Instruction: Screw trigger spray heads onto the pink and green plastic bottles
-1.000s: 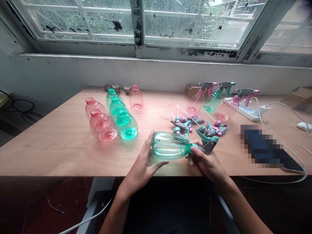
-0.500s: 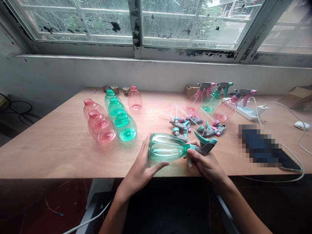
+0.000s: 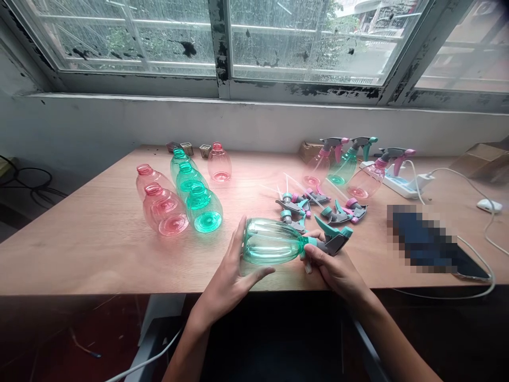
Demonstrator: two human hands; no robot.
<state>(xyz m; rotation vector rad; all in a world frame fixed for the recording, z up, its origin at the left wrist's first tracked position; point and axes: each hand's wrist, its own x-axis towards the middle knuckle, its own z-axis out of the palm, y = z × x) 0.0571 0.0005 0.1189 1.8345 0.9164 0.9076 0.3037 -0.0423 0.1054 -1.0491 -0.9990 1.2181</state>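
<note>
A clear green spray bottle (image 3: 272,244) lies sideways in the air over the table's front part, its grey and teal trigger head (image 3: 333,236) pointing right. My left hand (image 3: 230,276) cradles the base end, its fingers partly hidden behind the bottle and its thumb stretched out below. At the neck, my right hand (image 3: 332,262) is closed, thumb and fingers pinching around the teal collar. Just behind the bottle, several loose trigger heads (image 3: 296,204) with white tubes lie in a pile.
Open green bottles (image 3: 204,209) and pink bottles (image 3: 165,212) stand at left on the wooden table (image 3: 99,239). At back right stand bottles fitted with triggers (image 3: 366,178), near a power strip (image 3: 401,185). A dark, partly blurred device (image 3: 471,267) and cables lie at right.
The view has shifted very slightly. Both hands and the green spray bottle keep nearly the same pose.
</note>
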